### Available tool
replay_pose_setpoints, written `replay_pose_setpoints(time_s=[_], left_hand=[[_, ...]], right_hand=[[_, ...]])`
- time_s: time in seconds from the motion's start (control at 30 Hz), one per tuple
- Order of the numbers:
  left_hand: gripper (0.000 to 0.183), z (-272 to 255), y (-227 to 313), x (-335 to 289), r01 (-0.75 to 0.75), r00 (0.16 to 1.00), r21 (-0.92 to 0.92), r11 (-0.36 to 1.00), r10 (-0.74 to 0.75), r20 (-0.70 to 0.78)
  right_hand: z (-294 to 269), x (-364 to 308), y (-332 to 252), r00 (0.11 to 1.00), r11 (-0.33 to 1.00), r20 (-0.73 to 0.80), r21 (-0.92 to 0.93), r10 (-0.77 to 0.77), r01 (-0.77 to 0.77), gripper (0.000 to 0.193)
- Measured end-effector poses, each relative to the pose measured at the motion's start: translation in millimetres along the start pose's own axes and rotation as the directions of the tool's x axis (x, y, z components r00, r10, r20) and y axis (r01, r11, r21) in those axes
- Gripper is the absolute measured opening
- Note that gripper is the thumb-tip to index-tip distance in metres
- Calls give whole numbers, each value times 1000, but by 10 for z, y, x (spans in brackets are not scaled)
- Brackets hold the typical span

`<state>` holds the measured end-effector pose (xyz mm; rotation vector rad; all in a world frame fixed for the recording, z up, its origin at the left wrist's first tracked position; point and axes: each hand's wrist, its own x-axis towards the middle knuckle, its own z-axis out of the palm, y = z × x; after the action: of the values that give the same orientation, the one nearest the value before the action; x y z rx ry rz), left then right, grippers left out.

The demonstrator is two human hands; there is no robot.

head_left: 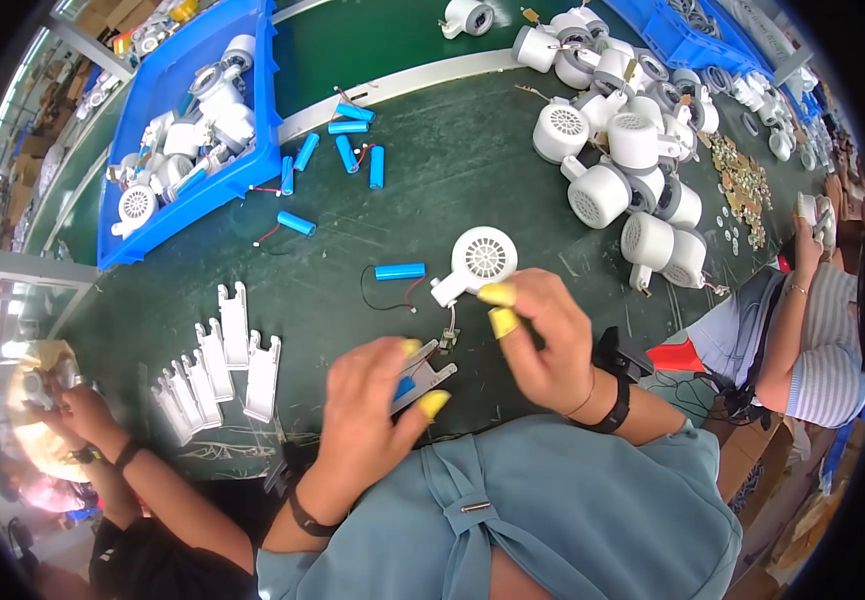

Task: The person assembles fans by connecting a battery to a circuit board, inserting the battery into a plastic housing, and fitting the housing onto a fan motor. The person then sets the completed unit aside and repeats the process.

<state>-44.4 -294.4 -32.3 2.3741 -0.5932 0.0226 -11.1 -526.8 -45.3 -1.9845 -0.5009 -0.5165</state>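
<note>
My left hand, with yellow finger covers, has its thumb and forefinger on either side of a white plastic handle shell. A blue cylindrical battery lies inside that shell, partly hidden by the hand. Just beyond, a small green circuit board hangs on wires from a round white fan head with a slotted grille. My right hand, also in yellow finger covers, is beside the fan head's lower right, thumb and forefinger slightly apart with nothing visible between them. Another blue battery with leads lies left of the fan head.
Several white handle shells stand in a row at left. Loose blue batteries lie near a blue bin of white parts. White fan housings are heaped at right beside small circuit boards. Co-workers' arms show at both sides.
</note>
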Motion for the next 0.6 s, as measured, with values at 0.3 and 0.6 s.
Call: replay_pose_setpoints(time_s=[0.3,0.6], left_hand=[[47,180,170,429,-20,987,-120,993,39,159],[24,157,83,403,328,941,-723,608,-282,190]], right_hand=[[-104,-107,136,960,934,-52,249,276,-255,28],[-106,-141,160,940,853,-49,437,337,-283,24]])
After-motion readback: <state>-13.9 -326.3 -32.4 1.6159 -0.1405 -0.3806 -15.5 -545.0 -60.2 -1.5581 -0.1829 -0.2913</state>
